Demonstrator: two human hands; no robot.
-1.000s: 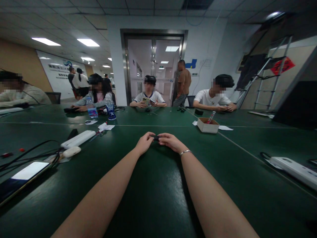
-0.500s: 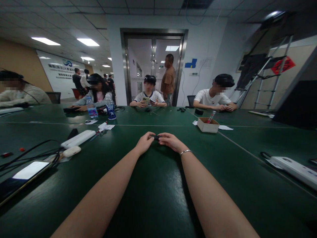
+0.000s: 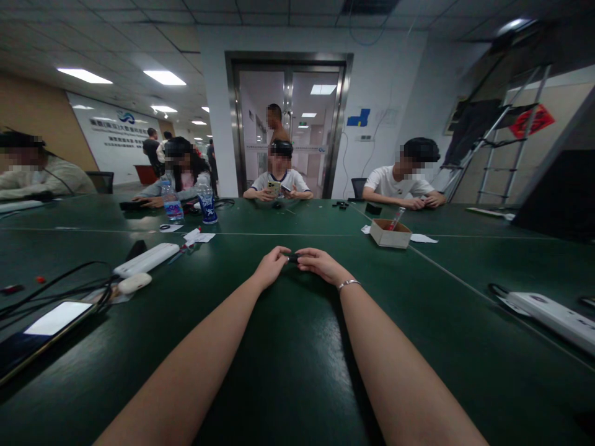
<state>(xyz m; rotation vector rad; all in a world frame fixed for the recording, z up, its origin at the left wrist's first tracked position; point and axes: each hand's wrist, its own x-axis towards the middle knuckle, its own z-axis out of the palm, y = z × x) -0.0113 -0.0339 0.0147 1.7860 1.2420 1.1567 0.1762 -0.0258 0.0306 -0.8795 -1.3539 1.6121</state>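
Observation:
A small dark object (image 3: 292, 257) sits between my two hands just above the green table (image 3: 279, 347); its exact kind is too small to make out. My left hand (image 3: 271, 267) pinches its left end between thumb and fingers. From the other side, my right hand (image 3: 320, 264) grips the right end, with a silver bracelet (image 3: 348, 283) around that wrist. Both forearms reach forward across the table. The fingers hide much of the object.
On the left lie a phone (image 3: 46, 337), cables, a white power strip (image 3: 146, 260) and a white rounded item (image 3: 134, 283). Two bottles (image 3: 207, 201) stand farther back. Right of my hands is a cardboard box (image 3: 390, 235), and another power strip (image 3: 558, 316). Several people sit opposite.
My hands and the dark object stay practically still. Behind the seated people, a person in brown has walked left past the glass door.

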